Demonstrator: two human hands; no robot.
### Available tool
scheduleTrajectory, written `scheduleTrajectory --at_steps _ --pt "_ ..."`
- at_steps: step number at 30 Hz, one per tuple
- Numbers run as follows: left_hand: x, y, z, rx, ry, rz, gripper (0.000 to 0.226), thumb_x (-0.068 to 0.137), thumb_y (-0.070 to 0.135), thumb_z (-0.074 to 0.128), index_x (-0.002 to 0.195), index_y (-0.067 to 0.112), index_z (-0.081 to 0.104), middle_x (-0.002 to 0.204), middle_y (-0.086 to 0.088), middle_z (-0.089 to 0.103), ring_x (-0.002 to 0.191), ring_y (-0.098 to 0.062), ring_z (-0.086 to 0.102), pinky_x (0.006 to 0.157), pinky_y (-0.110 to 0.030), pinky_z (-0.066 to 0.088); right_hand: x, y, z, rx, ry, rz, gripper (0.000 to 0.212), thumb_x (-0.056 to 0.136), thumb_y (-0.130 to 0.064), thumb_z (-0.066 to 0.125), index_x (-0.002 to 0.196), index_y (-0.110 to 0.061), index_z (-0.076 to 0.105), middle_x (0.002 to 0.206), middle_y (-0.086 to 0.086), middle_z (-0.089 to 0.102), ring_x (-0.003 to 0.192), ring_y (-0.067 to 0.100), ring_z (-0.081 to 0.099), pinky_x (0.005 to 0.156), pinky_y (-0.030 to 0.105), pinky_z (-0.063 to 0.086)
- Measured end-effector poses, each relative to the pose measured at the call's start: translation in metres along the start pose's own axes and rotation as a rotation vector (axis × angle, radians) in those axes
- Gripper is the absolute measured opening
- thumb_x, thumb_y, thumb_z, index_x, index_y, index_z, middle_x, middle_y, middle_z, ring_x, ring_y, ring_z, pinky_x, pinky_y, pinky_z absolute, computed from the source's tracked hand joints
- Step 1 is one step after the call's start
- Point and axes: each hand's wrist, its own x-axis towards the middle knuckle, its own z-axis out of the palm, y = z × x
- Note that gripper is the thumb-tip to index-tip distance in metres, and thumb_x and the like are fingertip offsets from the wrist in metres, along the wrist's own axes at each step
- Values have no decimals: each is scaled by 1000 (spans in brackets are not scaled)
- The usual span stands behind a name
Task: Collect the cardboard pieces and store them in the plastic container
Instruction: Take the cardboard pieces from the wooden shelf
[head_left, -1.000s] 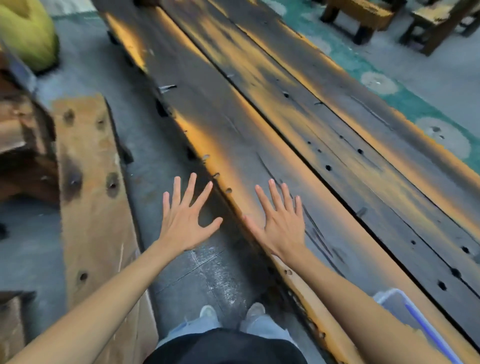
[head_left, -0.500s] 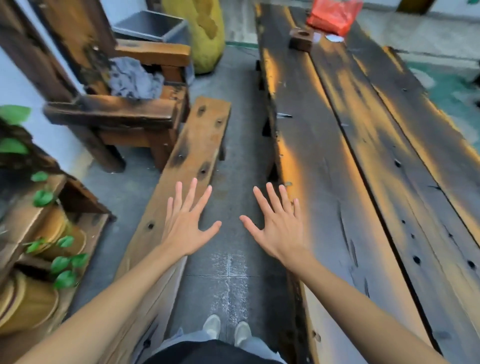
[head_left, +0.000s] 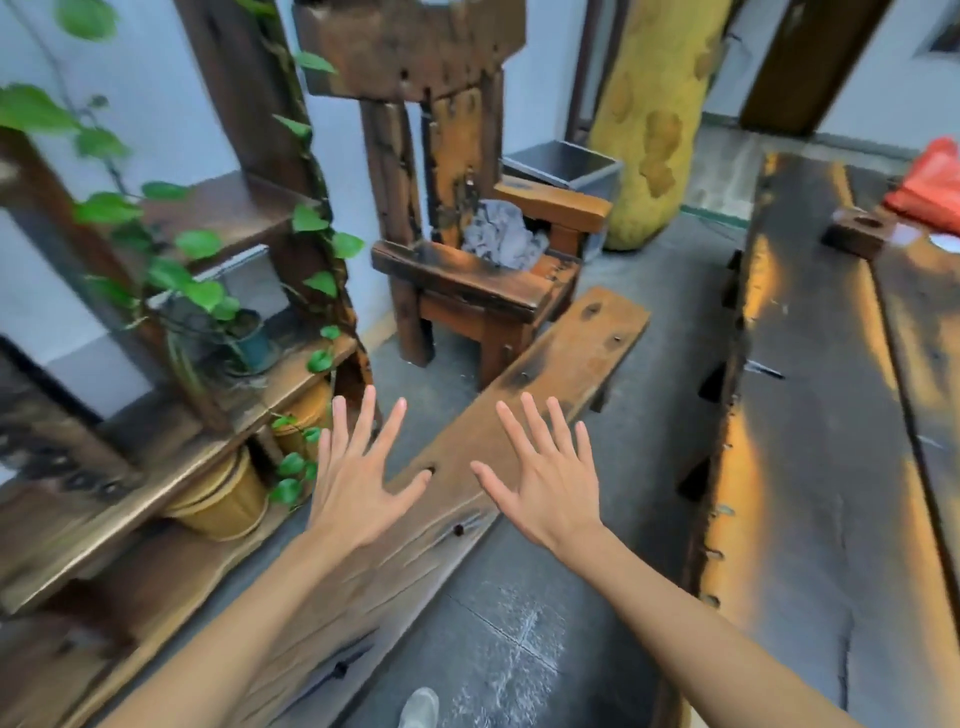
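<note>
My left hand (head_left: 353, 478) and my right hand (head_left: 550, 483) are stretched out in front of me, palms down, fingers spread, holding nothing. Both hover above a long wooden bench (head_left: 571, 358) that runs diagonally below them. No cardboard pieces and no plastic container show in this view.
A long dark wooden table (head_left: 810, 415) fills the right side, with a small wooden block (head_left: 857, 236) and a red bag (head_left: 930, 182) at its far end. A heavy wooden chair (head_left: 467, 270) holding grey cloth (head_left: 498, 236) stands ahead. Shelves with plants (head_left: 197, 291) and yellow pots (head_left: 223, 499) line the left. A grey bin (head_left: 566, 166) and yellow pillar (head_left: 649, 114) stand behind.
The view has swung left and up, away from the table towards the bench, chair and shelves. A plastic container seen at the lower right one second ago is out of view. Both hands stay spread.
</note>
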Motion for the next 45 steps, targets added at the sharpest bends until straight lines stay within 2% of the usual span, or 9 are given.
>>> scheduleTrajectory --at_steps 6,14,19,26,34,39,42,45 --pt "-27 -44 -50 61 108 -147 90 85 73 44 159 45 2 168 7 -21 152 -31 -26 122 -58 4 34 -62 -1 56 -4 -201 80 91 -81 22 160 -41 21 170 -4 19 158 24 9 125 55 15" --pt "-64 -118 -127 162 248 -286 89 84 74 43 159 44 6 170 6 -14 153 -30 -23 122 -57 3 74 -162 -3 87 39 -395 79 92 -80 24 158 -38 30 167 -1 27 156 27 18 122 56 23" --pt "-82 -176 -191 229 327 -341 89 85 73 44 160 42 8 170 5 -14 154 -31 -21 123 -60 6 100 -236 -9 102 45 -470 79 92 -80 21 160 -38 22 169 -2 19 157 26 10 123 55 16" --pt "-102 -246 -281 306 469 -364 87 85 73 42 160 43 9 170 6 -13 154 -31 -20 120 -57 -1 134 -353 -29 93 79 -603 81 90 -80 14 161 -39 14 171 -3 13 158 27 3 125 53 12" --pt "-90 -321 -365 411 482 -402 83 87 74 33 160 43 8 170 3 -13 154 -33 -17 121 -60 3 179 -456 -48 66 180 -713 78 92 -76 20 161 -39 16 171 -3 15 158 28 6 123 51 17" --pt "-64 -353 -410 389 420 -374 79 93 62 45 160 41 10 170 3 -11 156 -32 -12 122 -60 5 213 -503 -54 77 201 -710 76 93 -73 21 160 -38 19 170 -3 20 157 27 8 122 49 22" --pt "-48 -364 -421 326 409 -340 78 92 56 49 160 41 12 170 5 -7 157 -30 -7 122 -58 11 236 -525 -52 56 162 -701 77 93 -73 18 161 -37 16 170 -3 16 158 27 5 122 50 22" --pt "-33 -374 -423 153 425 -367 77 93 48 54 160 41 15 171 4 0 157 -30 4 123 -54 19 258 -541 -49 32 104 -708 75 95 -70 24 161 -37 13 171 -4 13 158 26 3 122 51 22"
